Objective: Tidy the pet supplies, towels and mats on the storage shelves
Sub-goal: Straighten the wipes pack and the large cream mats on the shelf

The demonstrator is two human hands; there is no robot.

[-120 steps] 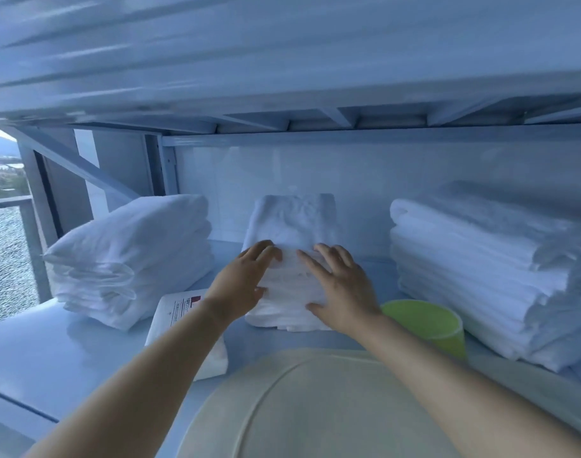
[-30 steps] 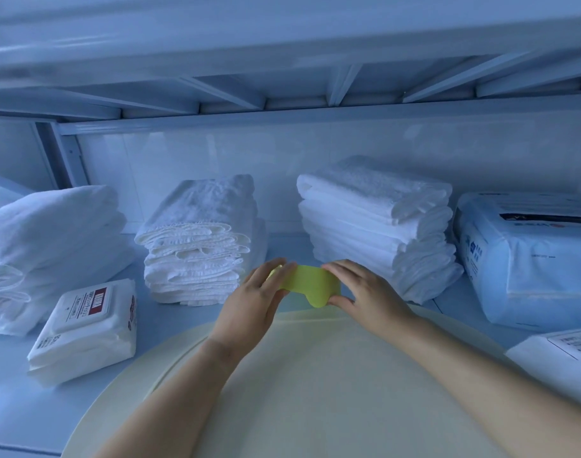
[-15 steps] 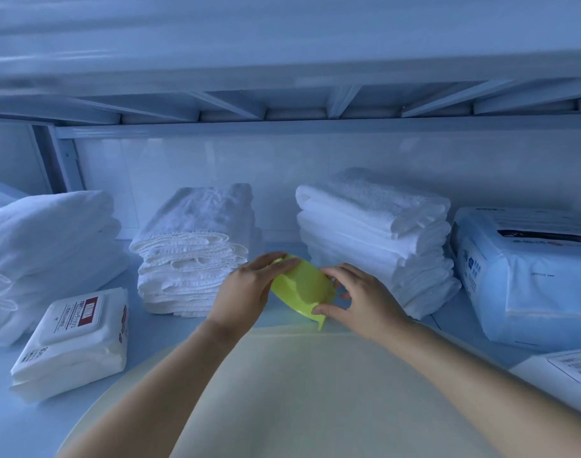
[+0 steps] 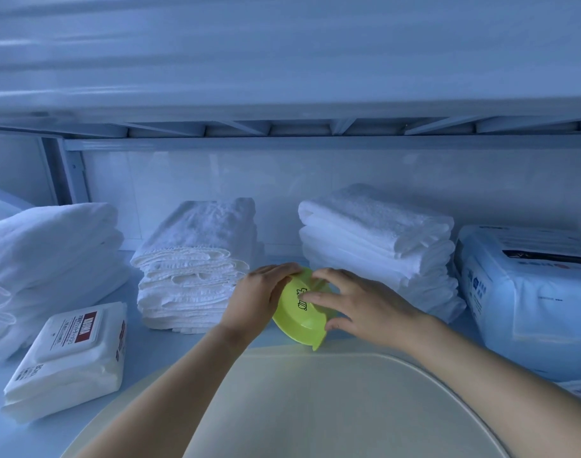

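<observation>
Shelving across mid-frame looks largely tidied, with three folded towel stacks (image 4: 196, 259) in a row and a wipes pack (image 4: 71, 355) at lower left, while the left hand (image 4: 256, 299) and right hand (image 4: 361, 309) grip the tilted lime-green pet bowl (image 4: 292, 320) at centre, apparently not yet placed.

The bowl (image 4: 300, 312) is smooth, glossy green plastic. Towels (image 4: 378, 239) are nubby white terry cloth. The wipes pack (image 4: 68, 355) has crinkled plastic film. The shelf (image 4: 157, 352) is smooth painted metal.
</observation>
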